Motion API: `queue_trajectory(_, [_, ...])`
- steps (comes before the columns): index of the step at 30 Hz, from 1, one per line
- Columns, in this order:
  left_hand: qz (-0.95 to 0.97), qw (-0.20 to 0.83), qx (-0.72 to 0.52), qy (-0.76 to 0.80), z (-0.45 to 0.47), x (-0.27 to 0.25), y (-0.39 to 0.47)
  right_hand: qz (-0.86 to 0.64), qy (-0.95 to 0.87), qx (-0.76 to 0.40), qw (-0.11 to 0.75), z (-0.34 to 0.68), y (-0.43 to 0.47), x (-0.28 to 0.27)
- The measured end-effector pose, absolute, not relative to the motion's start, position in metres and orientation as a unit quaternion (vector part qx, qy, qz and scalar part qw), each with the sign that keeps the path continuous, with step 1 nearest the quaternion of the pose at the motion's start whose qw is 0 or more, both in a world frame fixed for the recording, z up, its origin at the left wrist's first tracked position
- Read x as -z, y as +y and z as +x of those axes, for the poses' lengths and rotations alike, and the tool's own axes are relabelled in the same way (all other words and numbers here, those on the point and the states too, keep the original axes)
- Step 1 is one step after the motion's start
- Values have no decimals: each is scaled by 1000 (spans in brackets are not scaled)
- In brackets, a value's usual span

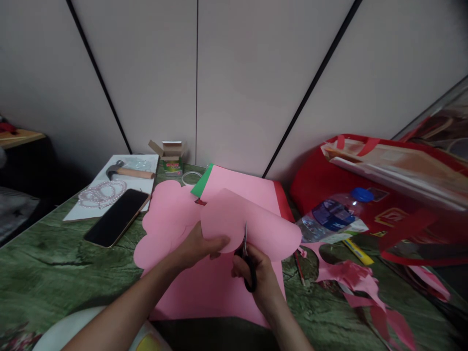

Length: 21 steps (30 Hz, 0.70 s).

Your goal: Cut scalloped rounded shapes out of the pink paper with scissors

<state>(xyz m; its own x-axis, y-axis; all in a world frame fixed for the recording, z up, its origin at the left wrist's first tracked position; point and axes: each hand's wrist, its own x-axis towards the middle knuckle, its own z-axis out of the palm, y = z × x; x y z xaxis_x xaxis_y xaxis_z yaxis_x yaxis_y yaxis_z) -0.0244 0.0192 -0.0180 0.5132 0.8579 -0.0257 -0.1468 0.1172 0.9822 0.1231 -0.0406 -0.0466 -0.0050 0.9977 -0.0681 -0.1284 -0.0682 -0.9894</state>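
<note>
My left hand point(204, 243) pinches the lower left edge of a pink paper sheet point(252, 219), thumb on top. My right hand point(258, 273) is closed round the black handles of a pair of scissors point(250, 273). The blades point up and away from me, into the sheet, which curls over to their right. To the left of the cut, the sheet's edge is rounded. Underneath lie more pink sheets point(204, 297). Scallop-edged pink pieces point(161, 219) are stacked to the left of my left hand.
Leftward are a phone point(116, 218), a hammer point(131, 172) and a bead string point(102, 194). A small open box point(172, 158) stands by the wall. On the right are a water bottle point(332, 214), a red bag point(314, 175), pink scraps point(351, 273), a pencil point(299, 268) and a yellow tube point(358, 251).
</note>
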Motion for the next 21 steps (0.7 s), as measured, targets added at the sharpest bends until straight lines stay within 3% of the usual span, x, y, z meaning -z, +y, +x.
queue_trajectory(21, [534,681,-389,314,-24,19,19,-471,-449,-556,517,122,-41,50])
